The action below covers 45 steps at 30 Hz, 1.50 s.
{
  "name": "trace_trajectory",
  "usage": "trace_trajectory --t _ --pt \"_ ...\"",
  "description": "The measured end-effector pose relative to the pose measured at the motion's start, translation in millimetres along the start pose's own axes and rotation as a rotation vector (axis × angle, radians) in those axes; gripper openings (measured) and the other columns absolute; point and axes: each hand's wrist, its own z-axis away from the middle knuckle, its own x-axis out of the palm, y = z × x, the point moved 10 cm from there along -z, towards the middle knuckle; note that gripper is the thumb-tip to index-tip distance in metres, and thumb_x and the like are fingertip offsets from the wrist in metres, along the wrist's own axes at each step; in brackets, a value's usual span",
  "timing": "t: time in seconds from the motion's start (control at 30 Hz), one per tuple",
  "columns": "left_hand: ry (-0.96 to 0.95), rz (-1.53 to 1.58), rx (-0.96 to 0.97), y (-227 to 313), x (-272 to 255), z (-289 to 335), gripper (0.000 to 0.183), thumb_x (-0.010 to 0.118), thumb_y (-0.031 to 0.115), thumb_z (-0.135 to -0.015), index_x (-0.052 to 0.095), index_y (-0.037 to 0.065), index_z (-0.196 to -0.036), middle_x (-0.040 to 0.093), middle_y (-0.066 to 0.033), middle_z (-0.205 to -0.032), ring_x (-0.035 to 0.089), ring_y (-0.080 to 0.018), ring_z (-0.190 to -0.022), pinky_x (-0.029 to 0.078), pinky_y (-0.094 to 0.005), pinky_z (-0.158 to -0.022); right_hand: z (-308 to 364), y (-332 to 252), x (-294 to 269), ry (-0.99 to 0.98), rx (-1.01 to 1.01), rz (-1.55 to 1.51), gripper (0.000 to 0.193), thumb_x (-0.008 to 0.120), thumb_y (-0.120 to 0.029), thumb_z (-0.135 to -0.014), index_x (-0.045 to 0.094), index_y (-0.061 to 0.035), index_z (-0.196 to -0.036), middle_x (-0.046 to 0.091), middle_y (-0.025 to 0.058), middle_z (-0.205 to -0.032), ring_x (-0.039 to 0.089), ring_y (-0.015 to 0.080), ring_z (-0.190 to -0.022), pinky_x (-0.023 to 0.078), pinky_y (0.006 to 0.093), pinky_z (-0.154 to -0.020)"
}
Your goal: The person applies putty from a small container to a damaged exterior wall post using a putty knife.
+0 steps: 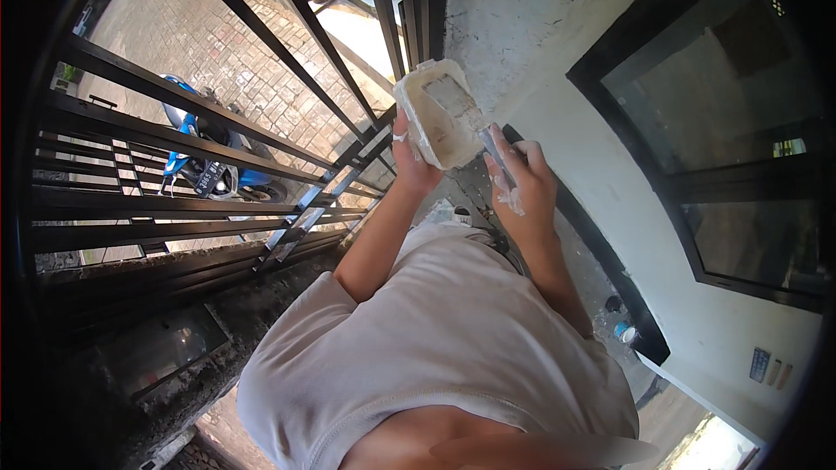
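Note:
My left hand (411, 159) grips a white rectangular tub (435, 113) smeared with pale filler, holding it up in front of my chest. In my right hand (521, 181) is a putty knife (466, 109) whose flat metal blade lies inside the tub, against the filler. Both hands have white paste on the fingers. The tub sits between a black metal railing and a white wall.
A black metal railing (218, 122) runs along my left, with a blue scooter (205, 165) on brick paving below. To the right is a cracked white wall (557, 43) with a black-framed window (723, 113). Small items lie on the floor (623, 331) by the wall's dark base.

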Motion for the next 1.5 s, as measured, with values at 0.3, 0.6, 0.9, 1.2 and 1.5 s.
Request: trace_trajectory --t 0.3,0.6,0.9,1.2,1.5 --pt "-0.005 -0.048 -0.067 -22.6 -15.8 -4.0 0.078 0.046 0.069 -0.096 0.042 0.012 -0.149 0.056 -0.0113 -0.138 0.057 -0.0285 -0.127 0.047 -0.0468 -0.108 -40.0 -8.3 -6.1 -0.138 0.047 0.073 0.045 0.074 -0.003 -0.085 0.070 -0.0118 -0.129 0.057 0.0134 -0.087 0.062 0.0308 -0.074 0.051 0.0406 -0.068" --pt "-0.034 -0.054 0.057 -6.9 -0.5 -10.2 0.075 0.042 0.066 -0.099 0.041 0.012 -0.151 0.055 -0.0105 -0.142 0.056 -0.0283 -0.129 0.046 -0.0466 -0.109 -30.9 0.5 -5.1 -0.473 0.140 0.136 0.045 0.073 -0.010 -0.089 0.067 -0.0123 -0.134 0.057 0.0142 -0.086 0.062 0.0336 -0.076 0.050 0.0440 -0.069" --pt "0.043 -0.022 0.047 -16.4 -1.4 -13.9 0.071 0.039 0.066 -0.098 0.045 0.016 -0.149 0.055 -0.0082 -0.142 0.055 -0.0279 -0.130 0.045 -0.0467 -0.109 -39.6 -0.2 1.1 -0.374 -0.011 0.094 0.044 0.073 -0.012 -0.090 0.067 -0.0152 -0.134 0.056 0.0144 -0.089 0.062 0.0347 -0.076 0.051 0.0445 -0.069" --pt "0.047 -0.075 0.086 -11.0 -10.2 -20.2 0.075 0.043 0.066 -0.097 0.042 0.014 -0.151 0.054 -0.0107 -0.143 0.055 -0.0303 -0.130 0.046 -0.0482 -0.109 -41.0 10.9 -7.8 -0.370 0.001 0.044 0.043 0.073 -0.014 -0.091 0.067 -0.0175 -0.134 0.056 0.0148 -0.090 0.064 0.0350 -0.076 0.051 0.0453 -0.068" --pt "0.075 -0.102 0.082 -2.9 -10.4 -28.1 0.078 0.044 0.067 -0.096 0.041 0.013 -0.152 0.053 -0.0120 -0.145 0.055 -0.0313 -0.131 0.045 -0.0489 -0.110 -31.4 33.9 5.9 -0.523 0.056 0.099 0.044 0.072 -0.011 -0.090 0.066 -0.0111 -0.133 0.059 0.0170 -0.093 0.066 0.0361 -0.079 0.053 0.0447 -0.071"
